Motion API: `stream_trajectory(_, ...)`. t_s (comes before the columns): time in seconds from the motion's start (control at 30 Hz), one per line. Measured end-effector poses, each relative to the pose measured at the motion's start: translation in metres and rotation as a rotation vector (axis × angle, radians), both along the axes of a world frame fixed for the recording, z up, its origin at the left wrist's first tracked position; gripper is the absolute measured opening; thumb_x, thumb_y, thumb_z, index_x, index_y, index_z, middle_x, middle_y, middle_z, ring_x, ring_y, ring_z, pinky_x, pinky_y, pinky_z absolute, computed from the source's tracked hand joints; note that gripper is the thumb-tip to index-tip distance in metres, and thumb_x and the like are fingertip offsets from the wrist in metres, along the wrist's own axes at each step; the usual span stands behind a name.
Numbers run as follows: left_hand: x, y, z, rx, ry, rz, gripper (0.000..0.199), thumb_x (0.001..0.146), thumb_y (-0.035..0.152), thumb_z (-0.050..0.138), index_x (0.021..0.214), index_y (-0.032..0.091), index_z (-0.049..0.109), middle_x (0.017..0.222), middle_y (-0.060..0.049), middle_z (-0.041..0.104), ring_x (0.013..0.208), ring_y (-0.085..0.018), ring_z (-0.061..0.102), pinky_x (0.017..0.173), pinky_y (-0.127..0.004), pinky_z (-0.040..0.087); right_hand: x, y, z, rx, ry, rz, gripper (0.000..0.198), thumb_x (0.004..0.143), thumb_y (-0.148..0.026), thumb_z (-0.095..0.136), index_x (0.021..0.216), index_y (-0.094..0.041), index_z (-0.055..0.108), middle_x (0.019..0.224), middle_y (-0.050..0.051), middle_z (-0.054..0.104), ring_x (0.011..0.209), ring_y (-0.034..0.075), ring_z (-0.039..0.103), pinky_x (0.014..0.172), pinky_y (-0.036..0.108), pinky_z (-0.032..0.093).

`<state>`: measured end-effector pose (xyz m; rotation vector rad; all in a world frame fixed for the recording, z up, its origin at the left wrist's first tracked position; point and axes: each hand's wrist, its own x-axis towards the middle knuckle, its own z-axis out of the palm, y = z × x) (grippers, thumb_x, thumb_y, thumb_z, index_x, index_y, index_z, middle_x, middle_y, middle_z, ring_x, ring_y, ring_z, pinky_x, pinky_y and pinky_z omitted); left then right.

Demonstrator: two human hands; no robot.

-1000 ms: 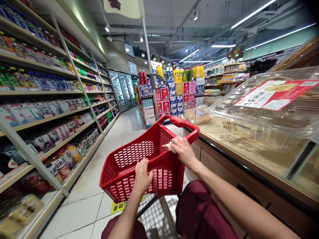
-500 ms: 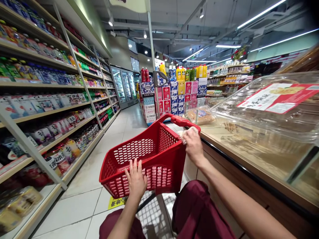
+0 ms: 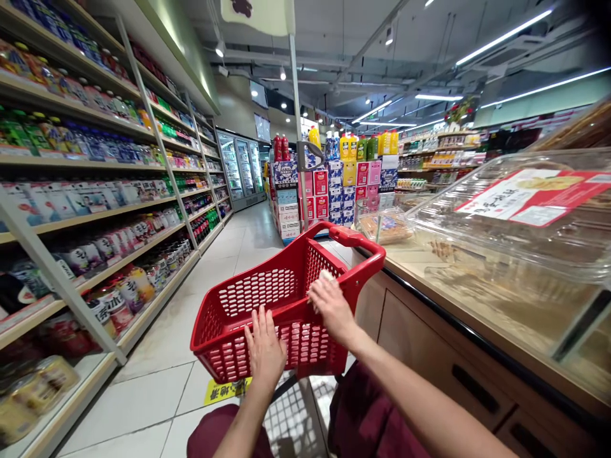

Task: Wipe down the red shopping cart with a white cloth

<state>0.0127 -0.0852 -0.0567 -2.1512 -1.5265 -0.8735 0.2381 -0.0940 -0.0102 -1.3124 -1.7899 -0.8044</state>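
Right hand has come off the end of the handle and dropped onto the near rim, carrying a white cloth; left hand stays at the same rim, about where it was. Red basket sits directly ahead of the person, over the aisle floor, a dark tube showing beneath. Left grip released: palm against the perforated near side, fingers spread and reaching up to the rim. Right grip closed over the cloth, of which only a scrap shows past the fingertips. Basket looks like moulded plastic: stiff, probably light for its bulk, smooth and liable to slide under a flat palm, more so if damp. Not fragile by the look of it, though the tilted body may swing if pushed from one side only. Best hold, I judge: the thick handle, or fingers hooked over the rim; the holes would catch fingertips too. Maroon trousers close below. Yellow floor sign past the left wrist. Counter on the right, bearing a clear box. Drink shelves along the left; stacked cartons farther up the aisle.
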Motion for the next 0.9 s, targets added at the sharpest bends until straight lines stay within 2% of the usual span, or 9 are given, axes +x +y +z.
stream_trajectory(0.07, -0.001, -0.001, 0.000, -0.002, 0.022, -0.013, 0.063, 0.073, 0.014, 0.041, 0.133, 0.007, 0.026, 0.141, -0.015, 0.028, 0.133, -0.026, 0.015, 0.107, -0.048, 0.019, -0.003, 0.000, -0.003, -0.017, -0.049, 0.030, 0.038, 0.080, -0.005, 0.038, 0.106, -0.019, 0.062, 0.119, 0.005, 0.057, 0.123, 0.021, 0.037, 0.102, 0.043, 0.030)
stream_trajectory(0.23, -0.002, -0.002, -0.002, -0.011, 0.041, -0.019, 0.063, 0.073, 0.012, 0.040, 0.134, 0.006, 0.025, 0.141, -0.016, 0.029, 0.133, -0.026, 0.016, 0.107, -0.048, 0.019, 0.029, -0.004, 0.012, 0.068, 0.173, -0.234, 0.036, 0.081, -0.006, 0.037, 0.105, -0.014, 0.062, 0.120, 0.012, 0.055, 0.124, 0.026, 0.034, 0.100, 0.049, 0.029)
stream_trajectory(0.27, -0.002, -0.002, -0.002, -0.006, 0.035, -0.009, 0.063, 0.073, 0.013, 0.040, 0.134, 0.006, 0.024, 0.141, -0.016, 0.029, 0.133, -0.026, 0.016, 0.107, -0.048, 0.020, 0.025, -0.004, 0.011, 0.071, 0.171, -0.219, 0.036, 0.080, -0.006, 0.037, 0.105, -0.014, 0.062, 0.119, 0.012, 0.055, 0.125, 0.026, 0.034, 0.101, 0.049, 0.029)
stream_trajectory(0.37, -0.004, -0.002, -0.002, 0.000, 0.047, -0.006, 0.064, 0.073, 0.013, 0.040, 0.134, 0.007, 0.023, 0.141, -0.015, 0.030, 0.133, -0.026, 0.016, 0.107, -0.048, 0.022, -0.001, -0.001, 0.000, 0.013, 0.003, -0.007, 0.037, 0.081, -0.006, 0.038, 0.108, -0.017, 0.061, 0.117, 0.008, 0.058, 0.124, 0.022, 0.036, 0.103, 0.044, 0.029)
stream_trajectory(0.43, -0.005, -0.001, -0.002, -0.004, 0.072, -0.018, 0.063, 0.073, 0.012, 0.040, 0.134, 0.007, 0.025, 0.141, -0.015, 0.029, 0.133, -0.025, 0.016, 0.107, -0.046, 0.023, -0.006, -0.001, -0.005, -0.012, -0.068, 0.062, 0.038, 0.081, -0.006, 0.038, 0.108, -0.020, 0.061, 0.118, 0.005, 0.057, 0.124, 0.020, 0.037, 0.102, 0.043, 0.030)
stream_trajectory(0.6, -0.002, -0.002, -0.002, -0.006, 0.053, -0.003, 0.062, 0.073, 0.012, 0.039, 0.133, 0.005, 0.026, 0.141, -0.015, 0.029, 0.133, -0.026, 0.016, 0.107, -0.046, 0.022, 0.029, -0.005, 0.008, 0.081, 0.143, -0.203, 0.037, 0.080, -0.005, 0.037, 0.105, -0.015, 0.063, 0.119, 0.011, 0.056, 0.126, 0.026, 0.032, 0.100, 0.048, 0.030)
stream_trajectory(0.67, -0.002, -0.003, -0.002, -0.001, 0.038, 0.007, 0.063, 0.073, 0.013, 0.040, 0.134, 0.005, 0.025, 0.141, -0.015, 0.029, 0.133, -0.026, 0.016, 0.106, -0.048, 0.022, 0.020, -0.003, 0.008, 0.083, 0.129, -0.181, 0.036, 0.081, -0.006, 0.038, 0.105, -0.014, 0.063, 0.118, 0.011, 0.057, 0.126, 0.025, 0.033, 0.101, 0.048, 0.029)
stream_trajectory(0.8, -0.005, -0.003, -0.002, -0.009, 0.059, -0.024, 0.064, 0.071, 0.013, 0.041, 0.133, 0.006, 0.026, 0.141, -0.015, 0.030, 0.133, -0.025, 0.018, 0.107, -0.046, 0.022, -0.008, 0.001, -0.004, 0.011, -0.062, 0.035, 0.035, 0.081, -0.006, 0.039, 0.104, -0.018, 0.063, 0.117, 0.005, 0.058, 0.123, 0.021, 0.037, 0.102, 0.042, 0.031)
stream_trajectory(0.9, -0.005, -0.003, -0.001, -0.015, 0.055, -0.029, 0.064, 0.071, 0.012, 0.041, 0.133, 0.006, 0.028, 0.141, -0.014, 0.030, 0.133, -0.025, 0.019, 0.107, -0.045, 0.022, 0.009, -0.004, 0.002, 0.026, 0.019, -0.067, 0.036, 0.080, -0.005, 0.039, 0.103, -0.018, 0.063, 0.118, 0.006, 0.057, 0.125, 0.023, 0.035, 0.101, 0.044, 0.031)
